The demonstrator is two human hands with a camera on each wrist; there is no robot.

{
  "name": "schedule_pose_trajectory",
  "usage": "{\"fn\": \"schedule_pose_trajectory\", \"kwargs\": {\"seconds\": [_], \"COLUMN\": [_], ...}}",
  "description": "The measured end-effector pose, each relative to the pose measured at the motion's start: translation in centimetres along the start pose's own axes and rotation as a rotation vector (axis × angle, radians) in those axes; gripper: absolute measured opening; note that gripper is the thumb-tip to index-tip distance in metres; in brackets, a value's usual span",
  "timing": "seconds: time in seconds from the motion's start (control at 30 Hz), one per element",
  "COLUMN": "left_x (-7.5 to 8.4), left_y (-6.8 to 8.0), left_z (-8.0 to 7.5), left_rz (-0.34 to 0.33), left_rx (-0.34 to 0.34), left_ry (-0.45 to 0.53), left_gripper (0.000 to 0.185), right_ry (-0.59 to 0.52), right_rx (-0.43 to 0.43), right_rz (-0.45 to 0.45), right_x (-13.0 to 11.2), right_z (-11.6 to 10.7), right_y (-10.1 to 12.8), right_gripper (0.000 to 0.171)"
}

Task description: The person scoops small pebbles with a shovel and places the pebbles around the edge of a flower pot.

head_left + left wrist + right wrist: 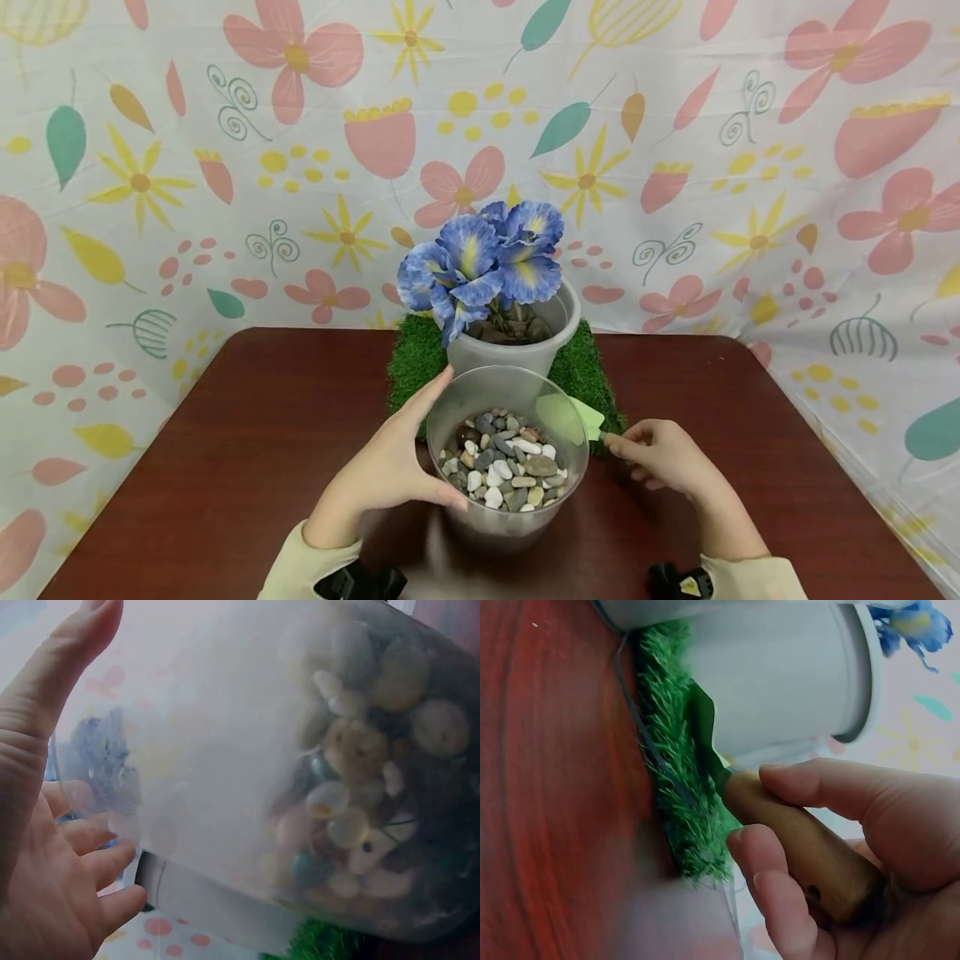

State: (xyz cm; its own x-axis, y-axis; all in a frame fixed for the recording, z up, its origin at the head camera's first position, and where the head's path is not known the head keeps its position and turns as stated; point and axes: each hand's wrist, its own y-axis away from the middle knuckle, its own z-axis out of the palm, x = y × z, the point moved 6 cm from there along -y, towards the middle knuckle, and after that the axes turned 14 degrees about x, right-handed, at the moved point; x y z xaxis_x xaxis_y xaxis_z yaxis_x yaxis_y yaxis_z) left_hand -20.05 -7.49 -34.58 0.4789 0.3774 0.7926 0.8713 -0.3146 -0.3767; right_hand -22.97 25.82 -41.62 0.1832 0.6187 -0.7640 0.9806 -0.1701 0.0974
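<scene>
Watching my feeds right now: the left hand (390,471) is cupped flat against the side of the clear plastic cup (480,400), fingers fairly straight, thumb up near the rim, more bracing than squeezing. That cup sits on the dark red table (225,467) right in front of me, about a third full of mixed pebbles (504,471). The right hand (663,458) is wrapped around the wooden handle of a little green trowel (581,417), with the blade poking in behind the cup's far wall. Directly behind the cup there's a grey pot (551,333) with a blue flower (483,262), sitting on a patch of fake grass (416,358). It's tight back there: pot, grass and cup basically crowd each other. Floral cloth (187,167) hangs all around the table.
</scene>
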Motion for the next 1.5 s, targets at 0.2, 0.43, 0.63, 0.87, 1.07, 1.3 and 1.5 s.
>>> {"fn": "schedule_pose_trajectory", "kwargs": {"seconds": [0.2, 0.43, 0.63, 0.87, 1.07, 1.3, 1.5], "left_x": [-0.5, -1.5, -2.7, -1.8, -1.3, -1.6, -1.7], "left_y": [-0.5, -1.1, -1.2, -1.0, -1.1, -1.2, -1.0], "left_z": [-0.6, -0.8, -0.6, 0.2, 1.4, 2.3, 2.7], "left_rz": [0.001, 0.009, -0.004, 0.039, -0.016, -0.088, -0.085], "left_rx": [0.024, 0.070, 0.043, -0.005, 0.094, 0.177, 0.198], "left_ry": [0.012, 0.029, 0.108, 0.291, 0.381, 0.504, 0.576], "left_gripper": [0.114, 0.108, 0.105, 0.093, 0.069, 0.056, 0.054], "right_ry": [-0.097, -0.246, -0.282, -0.293, -0.454, -0.792, -1.021], "right_rx": [0.013, -0.005, -0.109, -0.150, -0.008, 0.030, 0.027], "right_rz": [0.008, -0.042, -0.035, -0.030, 0.039, 0.122, 0.173], "right_x": [0.6, 0.9, 1.2, 1.5, 1.9, 2.1, 2.1], "right_z": [-1.3, -1.8, -1.2, -0.9, -1.6, -1.5, -1.6], "right_y": [-0.6, -1.2, -1.3, -1.5, -2.0, -2.3, -2.0], "right_gripper": [0.053, 0.057, 0.056, 0.056, 0.059, 0.017, 0.012]}}
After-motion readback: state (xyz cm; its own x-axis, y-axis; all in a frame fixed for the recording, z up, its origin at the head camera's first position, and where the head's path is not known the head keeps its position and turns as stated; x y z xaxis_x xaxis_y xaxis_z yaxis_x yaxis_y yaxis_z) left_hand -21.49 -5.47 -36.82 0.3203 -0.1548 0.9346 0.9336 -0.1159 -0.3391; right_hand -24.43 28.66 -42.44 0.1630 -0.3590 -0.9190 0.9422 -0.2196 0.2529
